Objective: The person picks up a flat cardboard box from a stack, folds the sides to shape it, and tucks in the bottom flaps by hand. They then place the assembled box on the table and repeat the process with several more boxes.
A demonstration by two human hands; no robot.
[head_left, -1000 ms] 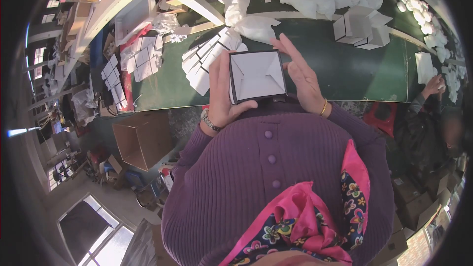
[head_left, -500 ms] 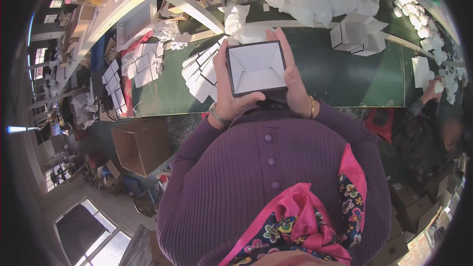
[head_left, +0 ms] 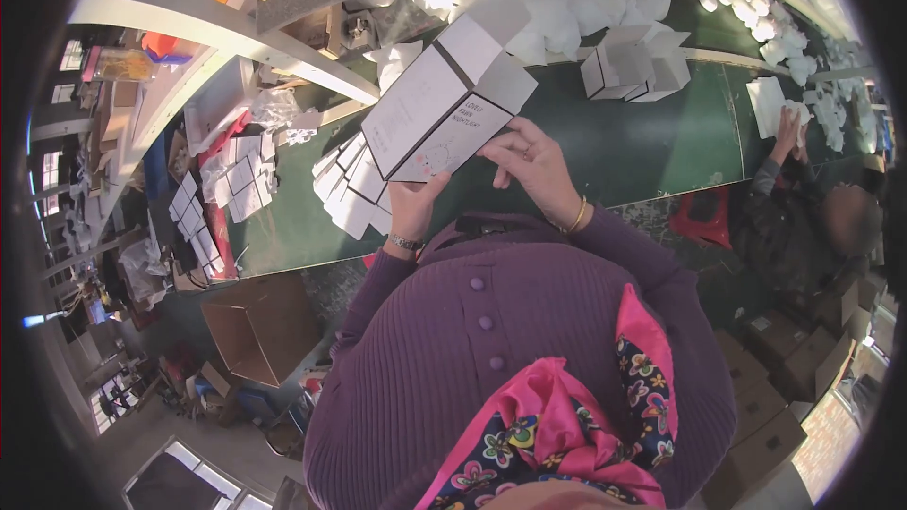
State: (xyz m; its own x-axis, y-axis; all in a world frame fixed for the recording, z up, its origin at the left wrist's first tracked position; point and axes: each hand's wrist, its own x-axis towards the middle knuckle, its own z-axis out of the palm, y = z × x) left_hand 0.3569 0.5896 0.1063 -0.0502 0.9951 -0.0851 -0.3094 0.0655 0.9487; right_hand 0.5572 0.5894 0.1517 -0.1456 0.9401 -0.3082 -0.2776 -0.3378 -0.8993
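Note:
A white cardboard box (head_left: pixel 420 118) with black edges and small printing is tilted up in front of me over the table. My left hand (head_left: pixel 413 208) grips its lower left end, with the thumb on the near face and the other fingers hidden behind. Flaps (head_left: pixel 496 19) stand out at the box's upper right end. My right hand (head_left: pixel 537 165) is at the lower right corner, its fingers bent and apart, with the fingertips right by the box's edge. Flat white box blanks (head_left: pixel 345 189) lie fanned out on the green table behind my left hand.
Another open white box (head_left: pixel 638 66) stands at the back of the green table (head_left: pixel 661 146). White wrapped bundles (head_left: pixel 586 0) are heaped behind it. More flat blanks (head_left: pixel 248 175) lie at the left. A person (head_left: pixel 803 217) works at the far right. A brown carton (head_left: pixel 260 326) sits below the table.
The box has turned from its open end facing me to its printed side, tilting up and left. My right hand has come off its side to the lower right corner.

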